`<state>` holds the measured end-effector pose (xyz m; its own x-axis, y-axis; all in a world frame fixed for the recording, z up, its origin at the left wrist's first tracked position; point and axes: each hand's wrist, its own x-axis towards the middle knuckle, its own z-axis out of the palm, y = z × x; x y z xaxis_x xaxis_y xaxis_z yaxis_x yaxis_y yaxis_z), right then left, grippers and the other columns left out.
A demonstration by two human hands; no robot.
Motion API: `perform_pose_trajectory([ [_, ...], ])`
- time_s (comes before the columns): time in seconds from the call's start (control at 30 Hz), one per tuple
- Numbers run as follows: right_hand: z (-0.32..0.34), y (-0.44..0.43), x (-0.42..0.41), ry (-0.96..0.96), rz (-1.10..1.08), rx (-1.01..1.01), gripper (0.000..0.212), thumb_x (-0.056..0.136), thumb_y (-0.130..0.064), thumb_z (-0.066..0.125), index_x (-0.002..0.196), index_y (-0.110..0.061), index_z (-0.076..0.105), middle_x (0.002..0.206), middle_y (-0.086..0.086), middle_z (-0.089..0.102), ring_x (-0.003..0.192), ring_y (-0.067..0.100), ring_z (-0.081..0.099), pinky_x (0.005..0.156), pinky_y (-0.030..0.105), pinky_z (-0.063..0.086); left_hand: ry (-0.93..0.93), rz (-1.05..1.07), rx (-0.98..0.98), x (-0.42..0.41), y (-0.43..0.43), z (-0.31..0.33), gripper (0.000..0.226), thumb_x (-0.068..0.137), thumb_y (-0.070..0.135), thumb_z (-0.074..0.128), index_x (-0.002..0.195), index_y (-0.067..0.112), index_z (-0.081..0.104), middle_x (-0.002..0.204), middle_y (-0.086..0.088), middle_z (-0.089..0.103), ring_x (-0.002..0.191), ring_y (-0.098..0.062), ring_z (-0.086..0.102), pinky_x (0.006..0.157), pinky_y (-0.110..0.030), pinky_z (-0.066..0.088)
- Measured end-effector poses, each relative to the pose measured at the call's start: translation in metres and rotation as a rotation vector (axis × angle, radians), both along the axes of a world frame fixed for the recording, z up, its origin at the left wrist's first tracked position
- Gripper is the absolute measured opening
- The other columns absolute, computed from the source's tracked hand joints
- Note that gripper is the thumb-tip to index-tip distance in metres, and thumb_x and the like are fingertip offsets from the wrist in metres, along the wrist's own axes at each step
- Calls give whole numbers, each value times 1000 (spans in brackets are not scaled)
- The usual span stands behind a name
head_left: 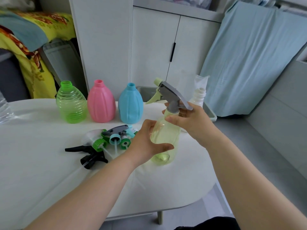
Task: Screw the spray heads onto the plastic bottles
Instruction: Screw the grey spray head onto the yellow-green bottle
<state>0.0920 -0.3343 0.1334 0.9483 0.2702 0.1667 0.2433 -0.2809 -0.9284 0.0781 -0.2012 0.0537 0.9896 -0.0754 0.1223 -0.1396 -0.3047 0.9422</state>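
Right, left to right. Green bottle (71,103), pink bottle (101,102) and blue bottle (130,104) stand upright in a row at the back of the counter (41,163), necks open, no heads on. In front of them, a loose pile of spray heads (106,140), tubes pointing toward the near edge, just left of the left hand (146,143).

Left hand is cupped around the lower body of the yellow bottle (164,138), thumb across the front; fingers look loosely curled on it rather than clamped. Bottle stands upright on the counter, long axis vertical, leaning slightly. Right hand (189,122) is closed on the collar of the grey-and-yellow spray head (167,95), which sits on the bottle neck, nozzle pointing left and away. Can't tell how far the thread is run in.

So the turning hand is directly above the holding hand, both on one axis. Judgement: head is being tightened, first of several bottles.

Room: open counter to the front; the pile is near the left wrist. A white bottle (199,97) stands just behind the right hand, close to the counter's right edge, so a wide wrist swing could knock it.
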Motion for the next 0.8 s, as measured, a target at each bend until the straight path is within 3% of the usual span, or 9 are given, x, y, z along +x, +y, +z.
perform_pose_trajectory([
  [0.03, -1, 2, -1, -25, -30, -4, 21, 71, -8, 70, 84, -19, 59, 110, 33, 58, 105, 42, 53, 94, 50, 45, -3, 13, 4, -1, -2, -1, 64, 56, 32, 79, 100, 32, 32, 102, 17, 45, 104, -5, 42, 84, -20, 31],
  [0.07, -3, 3, -1, -65, -58, -5, 22, 69, -10, 72, 80, -22, 57, 103, 29, 62, 100, 35, 58, 92, 44, 48, -9, 25, 14, -3, -4, -1, 65, 56, 32, 79, 100, 32, 31, 104, 15, 44, 103, -5, 41, 84, -21, 30],
  [0.13, -8, 9, -2, -149, -125, -15, 30, 68, -14, 74, 71, -29, 48, 78, 2, 62, 71, 4, 60, 71, 15, 50, -17, 41, 33, -4, -5, -2, 65, 57, 32, 79, 100, 32, 30, 105, 14, 43, 102, -5, 39, 84, -21, 30],
  [0.17, -10, 13, -3, -171, -170, -29, 32, 68, -17, 73, 69, -30, 43, 72, -9, 56, 63, -1, 54, 61, 10, 44, -17, 46, 34, -4, -5, -1, 65, 57, 32, 79, 99, 31, 30, 105, 13, 42, 102, -5, 39, 84, -21, 30],
  [0.3, -16, 19, -9, -184, -211, -66, 28, 77, -25, 64, 72, -32, 37, 77, -18, 55, 72, -1, 53, 60, 10, 40, -13, 43, 28, -3, -3, -1, 64, 57, 30, 79, 99, 29, 32, 102, 16, 44, 103, -4, 38, 82, -15, 29],
  [0.43, -15, 2, -19, -175, -66, -61, 23, 89, -20, 47, 80, -40, 41, 83, -24, 52, 71, -24, 48, 61, -4, 35, -54, 37, 24, -4, -4, -1, 62, 57, 30, 80, 97, 31, 33, 92, 32, 38, 100, -3, 41, 67, -3, 31],
  [0.53, -14, -2, -18, -187, -89, 5, 28, 85, -15, 55, 78, -41, 47, 82, -25, 57, 78, -15, 56, 66, -3, 39, -47, 32, 23, -4, -4, -1, 62, 58, 29, 79, 98, 31, 33, 93, 33, 38, 101, -4, 41, 68, -7, 29],
  [0.67, -18, 6, -11, -189, -242, 87, 26, 73, -16, 69, 73, -28, 46, 80, -5, 60, 82, 13, 59, 74, 15, 47, -30, 36, 46, -2, -4, -1, 62, 58, 31, 79, 98, 31, 32, 91, 33, 37, 101, -3, 40, 82, -16, 29],
  [0.8, -23, 8, -12, -166, -194, 82, 20, 79, -20, 62, 91, -28, 48, 88, -10, 56, 80, 4, 55, 68, 3, 41, -22, 20, 33, -1, -3, -1, 62, 57, 28, 79, 99, 29, 34, 93, 29, 40, 104, -5, 42, 85, -20, 30],
])
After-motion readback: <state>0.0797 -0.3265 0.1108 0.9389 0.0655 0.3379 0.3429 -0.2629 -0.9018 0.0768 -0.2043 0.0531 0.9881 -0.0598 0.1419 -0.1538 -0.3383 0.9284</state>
